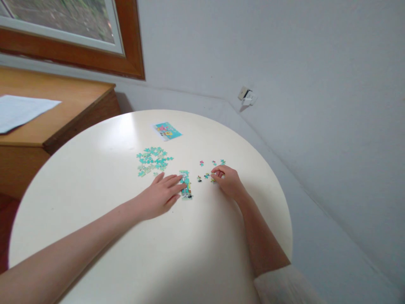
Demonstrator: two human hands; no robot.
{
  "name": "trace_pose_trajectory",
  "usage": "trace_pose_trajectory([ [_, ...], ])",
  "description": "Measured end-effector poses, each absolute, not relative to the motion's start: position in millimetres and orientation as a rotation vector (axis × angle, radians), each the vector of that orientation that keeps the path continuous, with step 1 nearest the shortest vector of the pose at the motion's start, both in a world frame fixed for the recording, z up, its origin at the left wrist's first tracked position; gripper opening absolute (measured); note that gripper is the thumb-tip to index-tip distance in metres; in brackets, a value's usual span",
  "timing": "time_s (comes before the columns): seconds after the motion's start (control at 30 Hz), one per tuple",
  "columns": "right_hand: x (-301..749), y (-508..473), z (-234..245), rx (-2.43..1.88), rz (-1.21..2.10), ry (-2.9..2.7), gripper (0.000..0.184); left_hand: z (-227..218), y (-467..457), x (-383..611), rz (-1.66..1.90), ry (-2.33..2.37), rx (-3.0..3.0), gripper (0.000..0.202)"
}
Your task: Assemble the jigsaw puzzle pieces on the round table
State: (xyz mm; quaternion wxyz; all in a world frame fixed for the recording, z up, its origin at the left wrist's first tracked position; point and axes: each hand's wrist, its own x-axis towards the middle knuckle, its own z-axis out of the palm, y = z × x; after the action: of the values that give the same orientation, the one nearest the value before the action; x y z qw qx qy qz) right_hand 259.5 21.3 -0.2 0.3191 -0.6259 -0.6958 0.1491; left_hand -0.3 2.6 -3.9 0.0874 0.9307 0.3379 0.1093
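Note:
A small joined strip of jigsaw puzzle, with a cartoon figure on teal, lies on the white table. My left hand rests flat with fingers spread, its fingertips on the strip's left side. To the right, my right hand is curled in a pinch at a jigsaw puzzle piece, which its fingers partly cover. Around it lie several loose pieces, among them a dark-and-white piece, a teal piece and a pink piece.
A pile of mostly teal pieces lies beyond my left hand. Farther back is a colourful picture card. The round white table stands near a wooden cabinet bearing papers, and a wall with a socket.

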Motion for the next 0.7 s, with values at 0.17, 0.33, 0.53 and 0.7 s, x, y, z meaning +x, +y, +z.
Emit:
trace_pose_trajectory([
  [0.17, 255.7, 20.4, 0.9, -1.592, 0.38, -1.825, 0.005, -3.6, 2.4, -0.6, 0.308, 1.005, 2.779, 0.039],
  [0.33, 249.7, 19.6, -0.9, -1.54, 0.437, -1.799, 0.004, -2.4, 1.4, -0.3, 0.316, 1.006, 2.787, 0.038],
  [0.53, 245.8, 19.1, -3.1, -1.51, 0.464, -1.771, 0.005, -3.5, 1.6, -0.5, 0.322, 1.007, 2.793, 0.038],
  [0.7, 243.7, 17.8, -1.7, -1.496, 0.474, -1.78, 0.005, -4.9, 1.9, -1.2, 0.352, 1.002, 2.797, 0.038],
])
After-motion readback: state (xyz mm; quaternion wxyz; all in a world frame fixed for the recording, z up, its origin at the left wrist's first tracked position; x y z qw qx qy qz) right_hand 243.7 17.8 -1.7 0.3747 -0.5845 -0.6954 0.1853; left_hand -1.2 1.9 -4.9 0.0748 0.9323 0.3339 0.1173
